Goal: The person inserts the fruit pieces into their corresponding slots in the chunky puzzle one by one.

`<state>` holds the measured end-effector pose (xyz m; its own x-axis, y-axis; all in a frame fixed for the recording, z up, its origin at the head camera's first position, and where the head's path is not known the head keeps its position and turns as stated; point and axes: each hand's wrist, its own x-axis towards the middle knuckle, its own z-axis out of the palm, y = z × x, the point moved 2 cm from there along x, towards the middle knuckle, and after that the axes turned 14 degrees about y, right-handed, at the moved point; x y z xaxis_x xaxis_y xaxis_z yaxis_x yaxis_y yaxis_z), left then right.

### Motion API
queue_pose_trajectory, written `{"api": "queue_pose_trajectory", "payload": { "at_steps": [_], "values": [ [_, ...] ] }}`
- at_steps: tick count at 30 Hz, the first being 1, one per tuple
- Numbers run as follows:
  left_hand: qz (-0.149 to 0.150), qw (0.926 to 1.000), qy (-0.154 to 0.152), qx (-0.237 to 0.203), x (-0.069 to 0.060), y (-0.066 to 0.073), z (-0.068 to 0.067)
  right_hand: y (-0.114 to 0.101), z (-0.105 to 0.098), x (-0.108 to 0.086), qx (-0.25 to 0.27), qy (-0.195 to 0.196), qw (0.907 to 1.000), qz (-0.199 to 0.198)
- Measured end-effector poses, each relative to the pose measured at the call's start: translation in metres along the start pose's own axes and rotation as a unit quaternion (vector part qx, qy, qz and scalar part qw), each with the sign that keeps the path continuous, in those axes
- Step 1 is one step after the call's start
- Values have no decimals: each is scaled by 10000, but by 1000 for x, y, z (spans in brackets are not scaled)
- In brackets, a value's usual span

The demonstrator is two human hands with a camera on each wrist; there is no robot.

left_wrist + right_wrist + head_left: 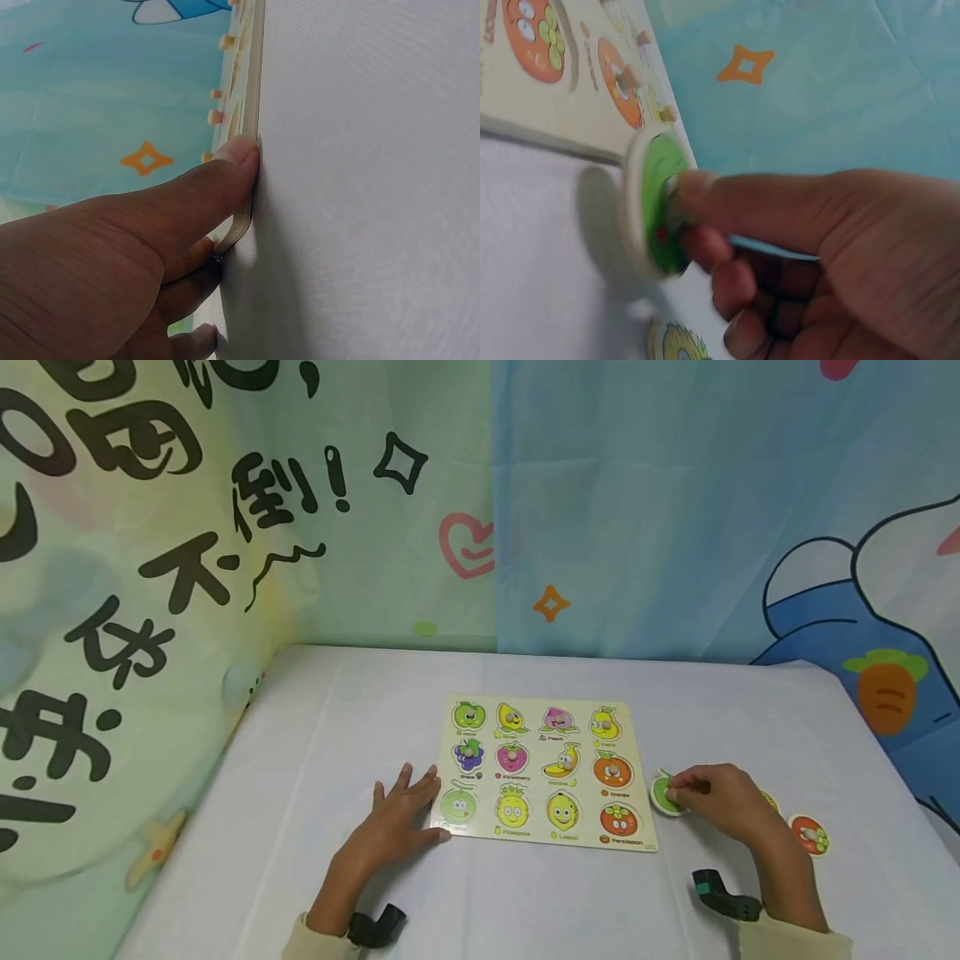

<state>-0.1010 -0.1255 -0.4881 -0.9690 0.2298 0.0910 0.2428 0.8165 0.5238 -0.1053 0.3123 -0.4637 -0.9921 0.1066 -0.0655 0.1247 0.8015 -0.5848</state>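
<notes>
Looks forward and down from the head, well back, over the whole board (538,795). From the left wrist, looks close along the board's edge, rolled sideways; from the right, close on a green piece (654,187), also rolled. Shares an orange star (551,592) across all three.

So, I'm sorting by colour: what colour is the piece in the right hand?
The piece is green with pale edging; it shows best in the right wrist view.
</notes>
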Motion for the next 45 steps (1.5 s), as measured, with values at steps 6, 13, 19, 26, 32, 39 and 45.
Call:
{"api": "queue_pose_trajectory", "payload": {
  "at_steps": [6, 13, 19, 26, 32, 39, 45],
  "values": [
    [-34, 10000, -15, 34, 0, 3, -2, -8, 1, -1, 506, 327, 9976, -353],
    [-67, 10000, -12, 10, -1, 3, -6, -26, 13, -1, 975, 682, 9926, -225],
    [-116, 9999, -35, 7, -1, 0, -4, -53, 37, 2, 1527, 726, 9854, -209],
    [-125, 9999, -52, 23, -2, -1, -2, -86, 62, 5, 2246, 560, 9706, -652],
    [-40, 10000, -22, -15, -1, -2, -2, -101, 78, 5, 2590, 488, 9618, -742],
    [2, 9999, -94, -52, 0, -2, 0, -124, 106, 4, 2443, 252, 9662, -783],
    [20, 9999, -138, -74, 1, -3, 1, -147, 127, 1, 2405, 53, 9660, -944]
  ]
}}
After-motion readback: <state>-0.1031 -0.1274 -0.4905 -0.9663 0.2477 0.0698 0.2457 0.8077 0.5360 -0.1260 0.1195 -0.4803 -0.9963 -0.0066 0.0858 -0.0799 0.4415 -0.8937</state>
